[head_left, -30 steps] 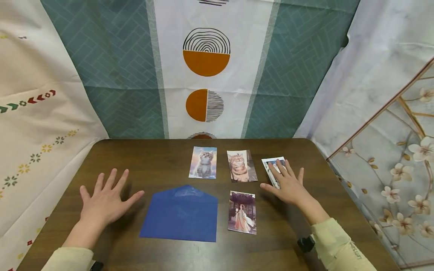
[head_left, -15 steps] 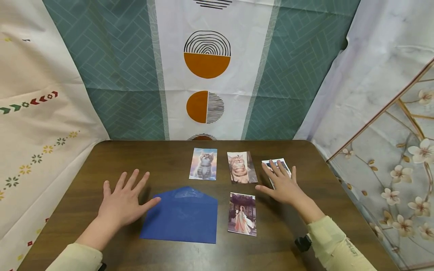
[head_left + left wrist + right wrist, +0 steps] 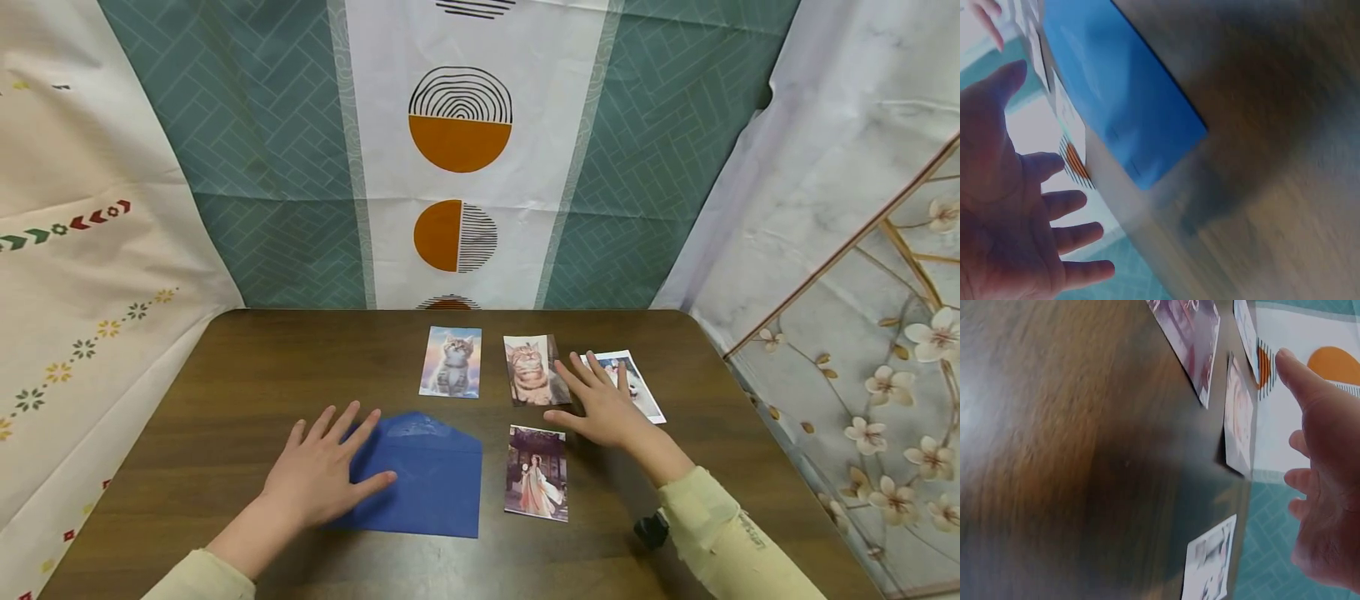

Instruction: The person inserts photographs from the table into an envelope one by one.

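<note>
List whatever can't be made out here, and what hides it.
Head: part of blue envelope, behind left hand.
Head: part of white-bordered photo, behind right hand.
Head: lettering on the right sleeve, too small.
Right wrist: that photo's end, cut off by bottom edge.

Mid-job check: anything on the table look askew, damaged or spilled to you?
One thing: the white-bordered rectangular photo print, partly hidden by the right hand, lies visibly askew, angled more than the rectangular grey-kitten photo print on the brown wood-grain table. I see no spill or damage.
</note>
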Tool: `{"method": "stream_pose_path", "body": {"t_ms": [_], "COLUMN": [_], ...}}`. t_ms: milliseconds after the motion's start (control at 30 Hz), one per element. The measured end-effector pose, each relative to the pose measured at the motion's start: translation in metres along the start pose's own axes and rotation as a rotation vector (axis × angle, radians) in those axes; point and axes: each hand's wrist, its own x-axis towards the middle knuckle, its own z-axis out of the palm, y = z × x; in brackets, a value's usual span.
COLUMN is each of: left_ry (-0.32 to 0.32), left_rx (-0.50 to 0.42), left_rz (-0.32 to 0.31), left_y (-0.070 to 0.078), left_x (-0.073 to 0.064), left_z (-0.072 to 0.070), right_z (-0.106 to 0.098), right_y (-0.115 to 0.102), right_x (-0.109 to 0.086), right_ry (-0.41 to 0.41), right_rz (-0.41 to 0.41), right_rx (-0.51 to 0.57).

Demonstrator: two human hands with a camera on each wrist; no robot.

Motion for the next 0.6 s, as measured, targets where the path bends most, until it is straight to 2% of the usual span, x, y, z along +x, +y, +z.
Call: {"method": "stream_pose_path", "body": {"t_ms": [200, 367, 600], "left_ry": [-0.08, -0.122, -0.177], "left_rx": [-0.044, -0.09, -0.104], "left_rz": [0.018, 0.025, 0.025], "left_y": [0.014, 0.023, 0.024], "left_x": [-0.004, -0.005, -0.006], "left_z": [0.005, 0.01, 0.018], "right_z": [0.003, 0.004, 0.007], "right_y": [-0.009, -0.016, -0.022], "right_x": [0.008, 0.013, 0.017], "right_ry": [-0.003, -0.011, -0.028], "right_rz": [-0.032, -0.045, -0.06], "right_rx": [0.026, 0.033, 0.038]}}
